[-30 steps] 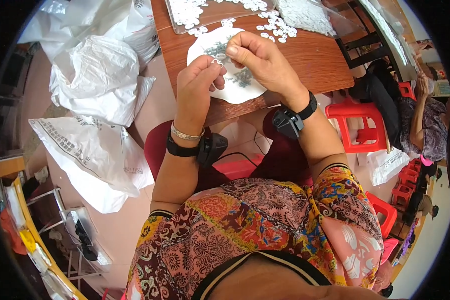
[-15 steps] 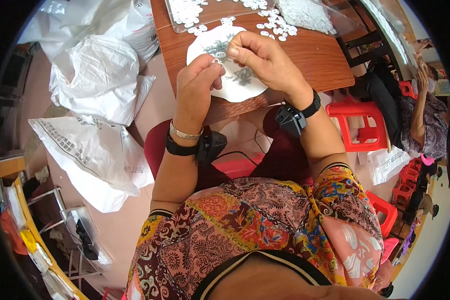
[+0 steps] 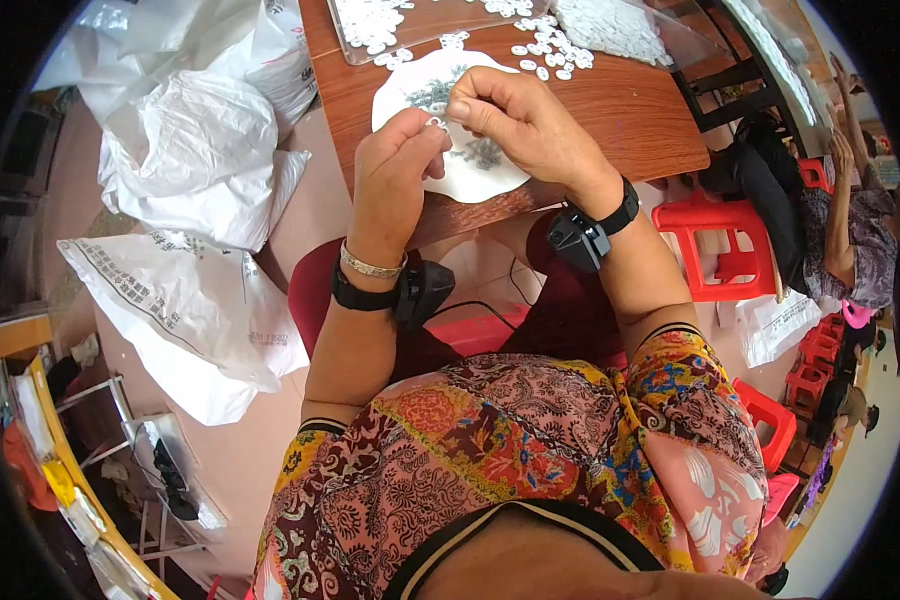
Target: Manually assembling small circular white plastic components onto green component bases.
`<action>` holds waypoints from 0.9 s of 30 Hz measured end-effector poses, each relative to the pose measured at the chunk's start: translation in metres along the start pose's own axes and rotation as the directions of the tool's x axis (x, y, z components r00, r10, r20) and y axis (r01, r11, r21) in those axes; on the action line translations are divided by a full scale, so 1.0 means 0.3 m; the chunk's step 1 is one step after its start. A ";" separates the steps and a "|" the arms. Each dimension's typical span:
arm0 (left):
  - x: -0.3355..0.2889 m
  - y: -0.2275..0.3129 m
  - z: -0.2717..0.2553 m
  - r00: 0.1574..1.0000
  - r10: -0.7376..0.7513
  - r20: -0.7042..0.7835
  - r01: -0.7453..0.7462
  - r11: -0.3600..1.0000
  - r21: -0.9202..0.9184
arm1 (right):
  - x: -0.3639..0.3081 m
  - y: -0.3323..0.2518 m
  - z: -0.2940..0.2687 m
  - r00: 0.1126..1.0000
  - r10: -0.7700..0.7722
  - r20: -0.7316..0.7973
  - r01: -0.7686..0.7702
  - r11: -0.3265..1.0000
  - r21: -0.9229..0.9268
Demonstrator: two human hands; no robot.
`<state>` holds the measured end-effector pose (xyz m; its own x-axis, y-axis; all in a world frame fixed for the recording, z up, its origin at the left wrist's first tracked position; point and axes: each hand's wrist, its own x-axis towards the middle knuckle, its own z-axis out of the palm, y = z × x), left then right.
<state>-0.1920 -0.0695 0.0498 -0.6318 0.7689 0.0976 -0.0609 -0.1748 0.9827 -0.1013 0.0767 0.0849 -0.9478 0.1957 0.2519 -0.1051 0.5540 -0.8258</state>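
Observation:
Both hands are raised above a white round plate or sheet point(image 3: 465, 186) near the table's front edge. Pinched between thumb and finger of my left hand point(image 3: 392, 172) is a small white plastic piece point(image 3: 435, 122), its tip just showing. My right hand point(image 3: 535, 125) has thumb and forefinger pressed together close beside that piece; whatever they hold is too small to make out. Two loose piles of small grey metal-looking parts point(image 3: 485, 154) lie on the plate, partly behind my hands. Similar white oval pieces with holes point(image 3: 550, 45) are scattered on the table beyond.
The brown wooden table point(image 3: 630, 125) carries a clear tray point(image 3: 355, 58) of white pieces and a clear bag point(image 3: 610, 30) full of them. Large white sacks point(image 3: 190, 150) stand on the floor at left. Red stools point(image 3: 715, 250) and another person point(image 3: 845, 240) are at right.
My right hand has shifted slightly left, bringing its fingertips closer to the white piece in my left hand. The left hand has hardly moved.

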 end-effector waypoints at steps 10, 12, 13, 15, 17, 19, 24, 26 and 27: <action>-0.006 0.003 0.004 1.000 -0.016 -0.025 0.015 1.000 -0.009 | 0.000 0.006 0.028 0.999 0.038 -0.001 -0.038 0.998 0.047; -0.007 0.000 0.010 0.999 0.002 -0.036 -0.002 1.000 -0.009 | 0.000 0.006 0.034 0.998 0.052 -0.025 -0.051 0.997 0.055; -0.007 -0.002 0.011 0.999 0.020 -0.047 -0.020 1.000 -0.009 | 0.000 0.004 0.033 0.998 0.051 -0.025 -0.050 0.997 0.055; -0.006 -0.007 -0.002 1.000 0.002 -0.012 -0.001 1.000 0.007 | -0.002 -0.002 0.028 0.996 0.083 -0.028 -0.077 0.985 0.155; -0.006 -0.007 -0.006 1.000 -0.018 0.024 0.017 1.000 0.024 | -0.002 -0.005 0.016 0.996 0.084 -0.035 -0.078 0.986 0.145; -0.006 -0.003 -0.006 1.000 -0.019 0.018 0.019 1.000 0.006 | -0.001 -0.005 0.012 0.995 0.086 -0.042 -0.080 0.988 0.136; -0.005 0.000 -0.002 0.999 -0.030 0.015 0.030 0.999 0.021 | -0.002 0.001 0.025 0.996 0.091 -0.024 -0.088 0.990 0.112; -0.006 -0.001 -0.001 0.999 -0.035 0.017 0.035 0.999 0.022 | -0.001 0.004 0.033 0.997 0.064 -0.031 -0.061 0.992 0.109; -0.006 -0.002 -0.002 0.999 -0.037 0.016 0.036 0.999 0.026 | -0.001 0.004 0.036 0.999 0.037 -0.037 -0.033 0.994 0.104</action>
<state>-0.1914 -0.0712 0.0491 -0.6170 0.7844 0.0638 -0.0638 -0.1307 0.9894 -0.1045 0.0687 0.0784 -0.9393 0.2456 0.2397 -0.1048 0.4599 -0.8818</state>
